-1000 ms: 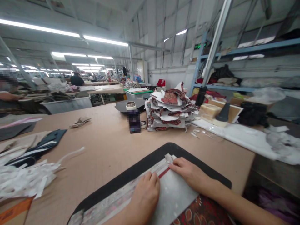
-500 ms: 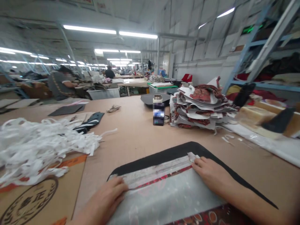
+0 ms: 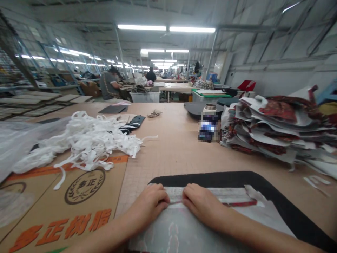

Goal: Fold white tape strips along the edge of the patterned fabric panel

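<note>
A black panel with rounded corners point(image 3: 237, 177) lies on the table in front of me. Over it is a pale, greyish cloth point(image 3: 179, 225) with a folded upper edge and a strip of red pattern on the right. My left hand point(image 3: 151, 203) grips that folded edge near its left end, fingers curled over it. Close beside it, my right hand point(image 3: 198, 203) pinches the same edge, with a short stretch of fold between the two hands. The fingertips of both are partly hidden under the knuckles.
White tape in a tangled heap point(image 3: 92, 140) lies at left, by a printed cardboard sheet point(image 3: 60, 207). A bottle point(image 3: 210, 123) stands before a tall stack of patterned cloth point(image 3: 276, 126) at right. A person point(image 3: 109, 84) sits in the left background.
My right hand has moved left along the fold, close to my left hand. The view has turned left, so table items appear farther right.
</note>
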